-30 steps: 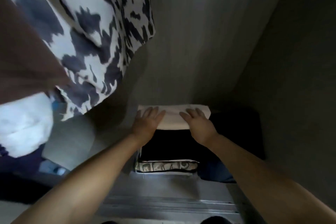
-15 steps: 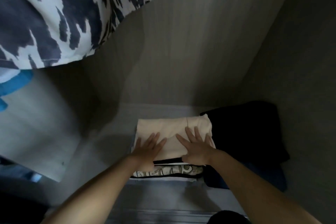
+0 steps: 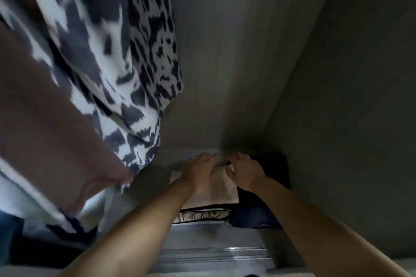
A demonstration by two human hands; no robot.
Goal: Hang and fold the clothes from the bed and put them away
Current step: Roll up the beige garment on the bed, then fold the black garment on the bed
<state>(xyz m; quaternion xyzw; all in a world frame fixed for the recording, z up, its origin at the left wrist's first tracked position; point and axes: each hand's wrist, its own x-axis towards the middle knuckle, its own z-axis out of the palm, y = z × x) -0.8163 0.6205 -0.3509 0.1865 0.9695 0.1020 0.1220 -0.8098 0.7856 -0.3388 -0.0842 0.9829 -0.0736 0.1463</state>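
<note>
Cream folded garment [image 3: 219, 184] lies at lower centre of the frame, on top of a small stack on the wardrobe floor [image 3: 180, 155]. Under it sits a dark folded piece, and under that a folded piece with a pale printed pattern [image 3: 202, 215] whose edge shows at the front. Just to the right, touching the stack, lies a dark pile of clothes [image 3: 270, 191], black above and navy at the front.

Both hands rest on the cream garment's far end. The left hand [image 3: 199, 170] lies flat, fingers straight and spread, pressing down. The right hand [image 3: 244, 170] has its fingers bent over the far edge — whether it pinches the cloth or only pushes it I cannot tell. This looks like seating the garment square against the back wall so the stack stays even.

Upper left, a black-and-white patterned garment [image 3: 126, 58] and a brown garment [image 3: 45, 119] hang down — already put away, it seems.
</note>
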